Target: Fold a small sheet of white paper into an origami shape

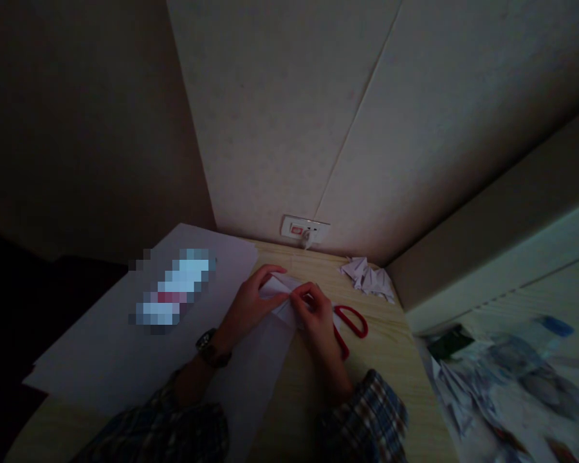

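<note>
Between my two hands is a piece of folded white paper [282, 307], just above the table. My left hand [251, 297] grips its left side, thumb on top and fingers curled round the far edge. My right hand [314, 310] pinches the paper near its middle, thumb and forefinger together. Right beside my right hand lie scissors with red handles [359, 323]; my hand and the paper hide part of them. Large white paper sheets [174, 366] spread beneath my left forearm.
A blurred-out, bright phone-like object [176, 289] lies on the sheets at left. Several folded paper pieces [367, 278] sit at the table's back right corner. A wall socket [305, 229] with a plug is behind the wooden table [390, 386]. Bags and papers lie lower right.
</note>
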`<state>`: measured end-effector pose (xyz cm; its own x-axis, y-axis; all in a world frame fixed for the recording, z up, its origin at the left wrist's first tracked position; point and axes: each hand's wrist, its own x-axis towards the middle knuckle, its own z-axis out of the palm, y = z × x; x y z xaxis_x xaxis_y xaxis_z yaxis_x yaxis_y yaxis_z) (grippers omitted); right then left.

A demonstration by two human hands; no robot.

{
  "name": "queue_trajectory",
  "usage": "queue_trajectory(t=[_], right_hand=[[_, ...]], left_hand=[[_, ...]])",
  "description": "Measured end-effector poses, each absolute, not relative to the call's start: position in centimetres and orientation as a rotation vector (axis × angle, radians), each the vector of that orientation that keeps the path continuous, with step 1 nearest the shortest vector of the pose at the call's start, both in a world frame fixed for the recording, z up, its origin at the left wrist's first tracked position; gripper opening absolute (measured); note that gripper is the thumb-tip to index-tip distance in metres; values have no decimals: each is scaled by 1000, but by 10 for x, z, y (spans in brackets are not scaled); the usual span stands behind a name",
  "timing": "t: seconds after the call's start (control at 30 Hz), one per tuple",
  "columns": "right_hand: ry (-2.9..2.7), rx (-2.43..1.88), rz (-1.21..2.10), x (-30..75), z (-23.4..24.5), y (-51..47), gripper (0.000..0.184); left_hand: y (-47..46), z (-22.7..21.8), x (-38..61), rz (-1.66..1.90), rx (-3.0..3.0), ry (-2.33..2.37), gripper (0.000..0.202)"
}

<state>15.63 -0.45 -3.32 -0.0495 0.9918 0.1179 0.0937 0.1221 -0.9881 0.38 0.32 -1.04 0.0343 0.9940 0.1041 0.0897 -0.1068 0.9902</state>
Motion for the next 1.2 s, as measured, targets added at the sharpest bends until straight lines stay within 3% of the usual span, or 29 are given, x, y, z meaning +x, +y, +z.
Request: queue_trajectory(t=[0.3,0.6,1.2], right_hand=[[-1405,-1188,1038,154,-30,-6,14],[-1284,-1213,1035,159,-33,-4,17],[-1119,-1167,1105,162,-25,-1,20]], left_hand=[[3,-12,4,1229,1422,1197,27],[3,-5,1,1162,1242,1198,39],[10,-6,-12,1265,1290,1200,28]])
